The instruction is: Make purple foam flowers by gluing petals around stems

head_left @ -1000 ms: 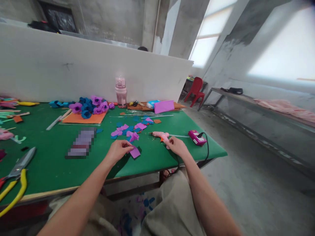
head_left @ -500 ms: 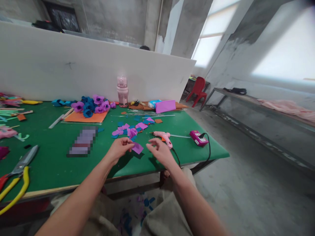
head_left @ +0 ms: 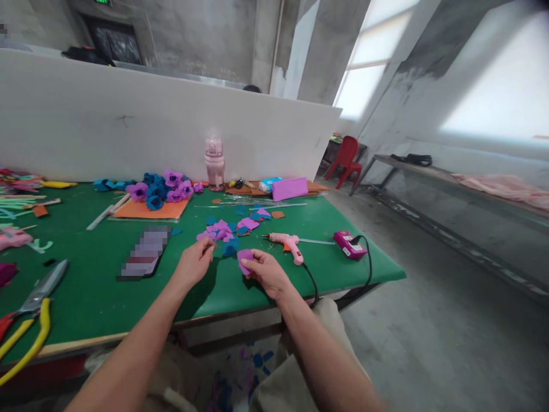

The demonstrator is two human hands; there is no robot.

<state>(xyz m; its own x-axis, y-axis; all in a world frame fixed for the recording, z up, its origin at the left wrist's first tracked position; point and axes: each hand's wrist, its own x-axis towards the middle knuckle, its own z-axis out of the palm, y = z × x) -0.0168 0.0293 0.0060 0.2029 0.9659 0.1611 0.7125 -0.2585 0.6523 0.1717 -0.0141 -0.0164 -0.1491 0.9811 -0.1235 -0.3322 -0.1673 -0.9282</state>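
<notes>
The green felt-covered work table [head_left: 107,286] carries the same layout as half a second ago; its near edge runs just below both wrists, and its right corner ends beside the bare concrete floor [head_left: 429,320]. The open green strip between the blurred flat object [head_left: 146,252] and the hands is unobstructed. The pink hot-glue gun [head_left: 286,242] lies untouched just right of the hands, its black cord [head_left: 311,280] dropping over the table edge. The right hand [head_left: 268,272], previously empty and open, now pinches the small purple foam petal [head_left: 244,258] above the table. The left hand [head_left: 194,263], which held that petal before, has let go; its fingertips are narrowly closed on nothing visible. Loose purple and blue foam cut-outs [head_left: 231,229] lie just behind both hands.
</notes>
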